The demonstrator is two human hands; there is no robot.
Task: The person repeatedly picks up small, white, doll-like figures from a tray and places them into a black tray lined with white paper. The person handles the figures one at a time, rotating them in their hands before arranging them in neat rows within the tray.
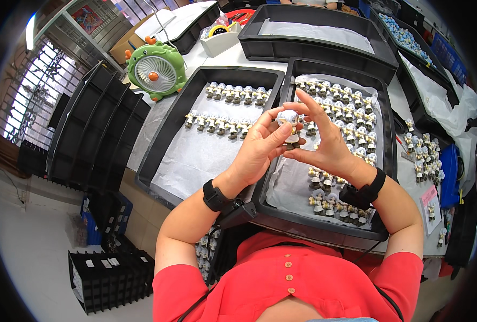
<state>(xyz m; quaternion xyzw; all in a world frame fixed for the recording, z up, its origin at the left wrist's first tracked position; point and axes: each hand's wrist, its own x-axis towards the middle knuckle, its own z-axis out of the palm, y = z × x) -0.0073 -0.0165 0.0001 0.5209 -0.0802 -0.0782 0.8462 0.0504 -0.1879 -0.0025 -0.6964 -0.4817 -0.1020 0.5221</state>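
Observation:
A small figurine (288, 119) with pale hair, a white-and-gold outfit and dark feet stands upright between my hands, above the rim where two trays meet. My left hand (257, 144) grips it, thumb laid across its front. With thumb and fingers curved round it from head to feet, my right hand (332, 145) holds the same figurine from the right. Below the left hand, the left black tray (166, 129) carries two rows of similar figurines (233, 94) on white paper. Under my right hand, the right black tray (387, 161) holds many more in rows.
A green animal-shaped fan (157, 71) and a tape dispenser (221, 42) stand behind the trays. Another black tray (313, 45) lies at the back. Loose figurines (425, 153) and a blue bin (449, 177) are at the right. Stacked black trays (93, 129) rise at the left.

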